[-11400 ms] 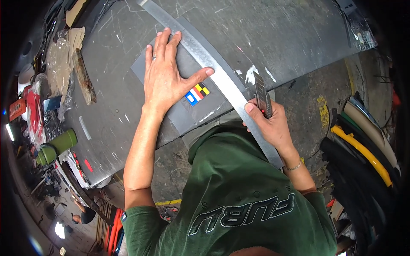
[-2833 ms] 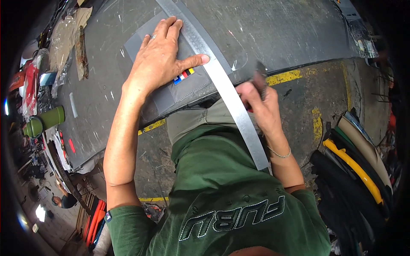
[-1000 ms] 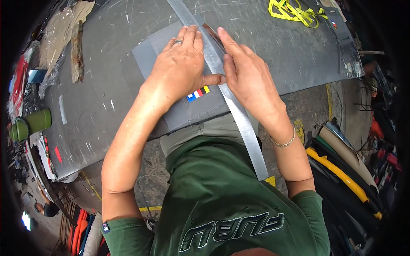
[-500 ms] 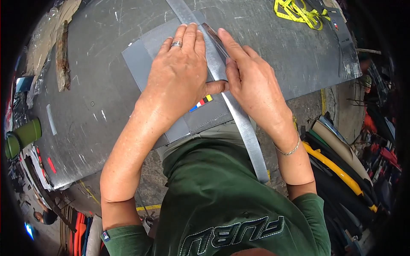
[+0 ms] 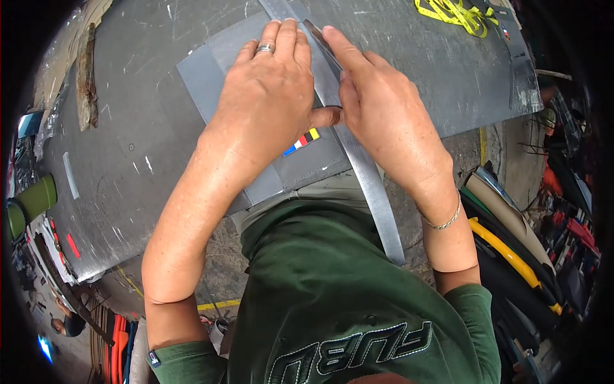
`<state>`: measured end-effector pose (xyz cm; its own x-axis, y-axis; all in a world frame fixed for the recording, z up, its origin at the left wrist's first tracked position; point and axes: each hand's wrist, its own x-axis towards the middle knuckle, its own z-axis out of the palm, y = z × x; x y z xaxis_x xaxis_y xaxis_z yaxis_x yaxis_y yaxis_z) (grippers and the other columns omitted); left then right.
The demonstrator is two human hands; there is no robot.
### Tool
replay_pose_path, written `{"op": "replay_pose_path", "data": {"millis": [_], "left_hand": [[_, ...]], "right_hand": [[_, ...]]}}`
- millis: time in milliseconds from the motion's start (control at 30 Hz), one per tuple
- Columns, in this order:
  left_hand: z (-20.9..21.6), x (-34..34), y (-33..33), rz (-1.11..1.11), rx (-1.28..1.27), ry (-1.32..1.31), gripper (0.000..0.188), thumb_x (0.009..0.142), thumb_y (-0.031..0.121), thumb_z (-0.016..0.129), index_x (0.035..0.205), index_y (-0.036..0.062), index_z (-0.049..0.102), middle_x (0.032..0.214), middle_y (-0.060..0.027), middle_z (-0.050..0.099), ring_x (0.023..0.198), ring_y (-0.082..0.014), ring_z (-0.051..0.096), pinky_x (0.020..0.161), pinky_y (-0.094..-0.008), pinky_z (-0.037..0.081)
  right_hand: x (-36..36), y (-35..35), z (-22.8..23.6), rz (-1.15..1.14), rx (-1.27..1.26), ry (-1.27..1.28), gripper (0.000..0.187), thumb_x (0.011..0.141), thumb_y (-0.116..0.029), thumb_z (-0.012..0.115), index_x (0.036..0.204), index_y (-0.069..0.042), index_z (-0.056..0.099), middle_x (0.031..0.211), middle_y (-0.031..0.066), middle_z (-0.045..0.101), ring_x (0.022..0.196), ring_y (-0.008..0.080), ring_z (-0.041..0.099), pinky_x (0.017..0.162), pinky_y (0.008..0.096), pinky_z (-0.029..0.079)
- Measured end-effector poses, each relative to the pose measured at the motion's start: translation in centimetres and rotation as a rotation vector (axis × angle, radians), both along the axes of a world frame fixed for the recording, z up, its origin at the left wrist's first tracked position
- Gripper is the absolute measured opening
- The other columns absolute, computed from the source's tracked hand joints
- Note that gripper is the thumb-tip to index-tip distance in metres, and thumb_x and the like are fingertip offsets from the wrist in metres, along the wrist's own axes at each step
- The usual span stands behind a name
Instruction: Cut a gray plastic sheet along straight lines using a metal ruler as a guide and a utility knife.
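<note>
My left hand (image 5: 268, 93) lies flat, fingers stretched forward, pressing on a grey stitched sheet (image 5: 197, 75) and the left edge of a long metal ruler (image 5: 374, 201). Its thumb reaches sideways across the ruler. In my right hand (image 5: 387, 112) is a slim knife (image 5: 324, 46) with a dark, metallic blade, held along the ruler's right side with the index finger stretched over it. The knife's tip points away from me; the grip is mostly hidden by my fingers. A small striped patch (image 5: 300, 143) shows below my left hand. The ruler's near end hangs past the table edge.
The sheet rests on a scuffed dark table (image 5: 147, 121). A yellow measuring tape (image 5: 457, 14) lies at the far right, a rough wooden stick (image 5: 86, 77) at the far left. A green roll (image 5: 35, 200) sits by the left edge. Rolls of material (image 5: 511, 256) stand at right.
The whole view has shifted slightly, so the table and sheet appear a bit higher. Both hands, the knife and the ruler keep nearly the same places on the sheet.
</note>
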<state>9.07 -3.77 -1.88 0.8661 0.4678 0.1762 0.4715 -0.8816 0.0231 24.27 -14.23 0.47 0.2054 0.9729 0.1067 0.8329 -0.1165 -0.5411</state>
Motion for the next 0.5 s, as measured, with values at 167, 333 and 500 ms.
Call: {"op": "replay_pose_path", "data": {"millis": [167,333,500], "left_hand": [[0.4,0.2,0.1,0.005,-0.017,0.013,0.109,0.082,0.070,0.078,0.143,-0.0165,0.055,0.156,-0.0312,0.052,0.151,-0.0387,0.048,0.121,-0.0500,0.044],[0.9,-0.3,0.1,-0.051,-0.050,0.207,0.113,0.093,0.068,0.069,0.148,-0.0268,0.041,0.154,-0.0426,0.047,0.148,-0.0488,0.047,0.124,-0.0487,0.039],[0.3,-0.4,0.4,-0.071,-0.024,0.069,0.112,0.094,0.067,0.069,0.147,-0.0274,0.042,0.153,-0.0428,0.048,0.149,-0.0490,0.047,0.124,-0.0483,0.039]], "right_hand": [[-0.3,-1.0,0.6,-0.007,-0.035,-0.008,0.054,0.101,-0.003,0.060,0.154,-0.009,0.057,0.100,0.0231,0.068,0.090,0.0451,0.067,0.084,0.0511,0.054],[-0.7,-3.3,1.2,-0.033,-0.067,0.002,0.056,0.100,0.000,0.060,0.156,-0.009,0.056,0.098,0.0233,0.067,0.088,0.0445,0.066,0.081,0.0501,0.053],[-1.2,-6.0,2.0,-0.069,-0.127,0.046,0.060,0.100,0.003,0.060,0.158,-0.011,0.054,0.097,0.0221,0.066,0.084,0.0429,0.065,0.080,0.0483,0.053]]}}
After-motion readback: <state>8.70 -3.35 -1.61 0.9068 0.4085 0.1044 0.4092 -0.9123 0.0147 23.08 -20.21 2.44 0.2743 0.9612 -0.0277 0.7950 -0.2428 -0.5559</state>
